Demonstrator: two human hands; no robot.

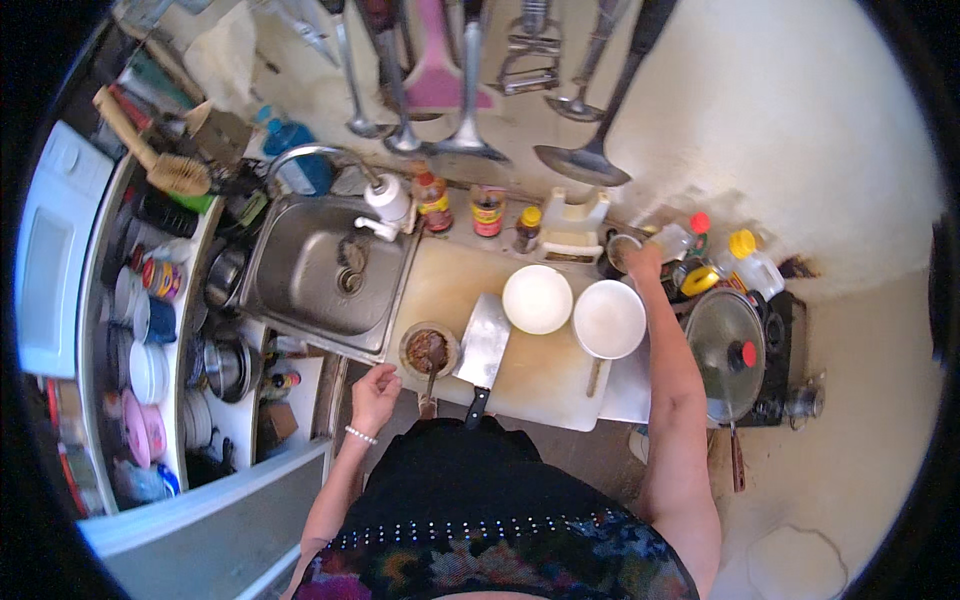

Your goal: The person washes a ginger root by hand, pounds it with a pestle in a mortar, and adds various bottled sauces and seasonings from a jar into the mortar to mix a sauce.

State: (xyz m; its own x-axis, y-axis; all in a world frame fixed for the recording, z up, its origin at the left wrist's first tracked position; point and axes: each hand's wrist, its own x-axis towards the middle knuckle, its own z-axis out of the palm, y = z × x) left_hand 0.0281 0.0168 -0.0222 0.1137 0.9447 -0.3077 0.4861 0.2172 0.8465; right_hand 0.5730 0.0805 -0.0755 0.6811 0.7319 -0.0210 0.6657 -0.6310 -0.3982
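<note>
My left hand, with a beaded bracelet at its wrist, hovers beside the counter's front edge. It holds nothing, and its fingers curl loosely. Close to it is a small bowl of dark chunky sauce with a spoon standing in it. My right hand reaches to the back right and grips a small round jar; its contents are unclear. Two white bowls sit side by side near my right forearm. A cleaver lies on the cutting board, its black handle past the front edge.
At left is a steel sink with a faucet filter. Sauce bottles line the wall, beside a white holder. A lidded pan rests on the stove. Ladles and a spatula hang overhead. Crowded shelves stand at left.
</note>
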